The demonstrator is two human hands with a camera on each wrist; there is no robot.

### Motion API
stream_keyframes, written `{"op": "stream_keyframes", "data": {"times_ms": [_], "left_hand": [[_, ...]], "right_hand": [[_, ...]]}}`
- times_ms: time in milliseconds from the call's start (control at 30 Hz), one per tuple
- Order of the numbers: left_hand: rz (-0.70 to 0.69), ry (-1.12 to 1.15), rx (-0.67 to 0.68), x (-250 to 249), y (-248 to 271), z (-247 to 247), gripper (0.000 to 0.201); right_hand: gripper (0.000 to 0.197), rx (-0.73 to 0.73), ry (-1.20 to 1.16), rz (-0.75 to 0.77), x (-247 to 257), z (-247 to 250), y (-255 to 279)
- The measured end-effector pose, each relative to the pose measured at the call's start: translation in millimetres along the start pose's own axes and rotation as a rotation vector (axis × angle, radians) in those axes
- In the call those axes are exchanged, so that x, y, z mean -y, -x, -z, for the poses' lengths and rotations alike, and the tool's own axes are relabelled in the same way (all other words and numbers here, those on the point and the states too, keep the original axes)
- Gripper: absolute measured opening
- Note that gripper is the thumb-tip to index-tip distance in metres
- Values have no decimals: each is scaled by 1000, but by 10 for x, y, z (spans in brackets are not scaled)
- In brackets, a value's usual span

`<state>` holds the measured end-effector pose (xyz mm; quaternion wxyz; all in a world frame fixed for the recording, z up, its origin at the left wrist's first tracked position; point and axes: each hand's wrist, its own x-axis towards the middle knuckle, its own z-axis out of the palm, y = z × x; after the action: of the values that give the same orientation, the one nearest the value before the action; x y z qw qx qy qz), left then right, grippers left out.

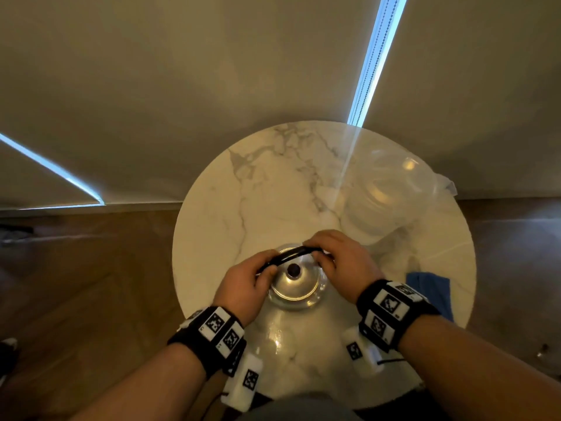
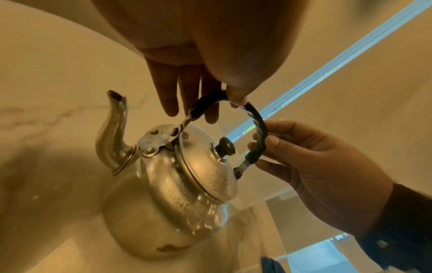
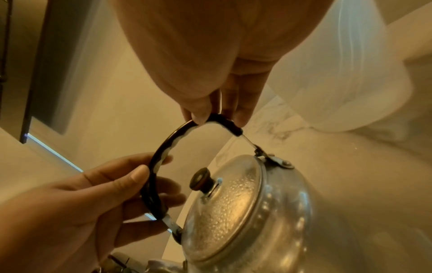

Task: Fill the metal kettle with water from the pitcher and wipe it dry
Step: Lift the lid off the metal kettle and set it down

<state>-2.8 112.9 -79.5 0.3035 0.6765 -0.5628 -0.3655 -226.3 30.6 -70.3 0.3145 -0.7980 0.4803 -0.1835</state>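
Note:
The metal kettle (image 1: 294, 291) stands on the near part of the round marble table (image 1: 258, 192). Its lid with a dark knob (image 1: 293, 271) is on. Droplets speckle the lid and body (image 2: 198, 186) (image 3: 236, 212). Both hands hold the black arched handle (image 1: 291, 256). My left hand (image 1: 268, 270) pinches the spout end between thumb and fingers (image 2: 224, 97). My right hand (image 1: 321, 256) pinches the other end (image 3: 210, 116). The spout (image 2: 112, 129) points away to the left. A clear plastic pitcher (image 1: 385, 196) sits back right of the kettle.
A blue cloth (image 1: 431, 290) lies on the table's right edge, just right of my right wrist. The far left half of the marble top is bare. Wooden floor surrounds the table, and a pale blind hangs behind it.

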Motion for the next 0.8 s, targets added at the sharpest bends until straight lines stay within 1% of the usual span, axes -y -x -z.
{"op": "stream_keyframes", "data": {"times_ms": [67,133,300,433,500,567,600,633,700,733,800], "left_hand": [[-14,-45,-47,-35,-43,-12,37],[-44,-116,-72,-50,-123,-6,38],[56,-139,-93,8,-324,16,33],[128,-172,-47,139,-453,11,32],[142,-205,-12,157,-504,20,30],[136,-243,51,153,-495,49,32],[112,-256,99,149,-460,72,38],[65,-261,153,150,-412,94,49],[-49,-223,249,164,-321,125,77],[-94,-216,285,197,-294,118,91],[-123,-255,329,284,-284,62,113]], "right_hand": [[30,13,27,-13,-24,-2,-67],[31,33,52,-35,-31,-24,-173],[26,74,105,-113,12,-92,-456],[23,62,129,-204,5,-210,-572],[23,66,136,-239,18,-283,-598],[23,61,136,-274,59,-331,-604],[23,45,143,-289,100,-329,-584],[24,17,154,-290,158,-311,-540],[26,-13,194,-234,301,-256,-380],[29,20,227,-203,381,-243,-273],[34,157,308,-194,530,-292,-72]]}}
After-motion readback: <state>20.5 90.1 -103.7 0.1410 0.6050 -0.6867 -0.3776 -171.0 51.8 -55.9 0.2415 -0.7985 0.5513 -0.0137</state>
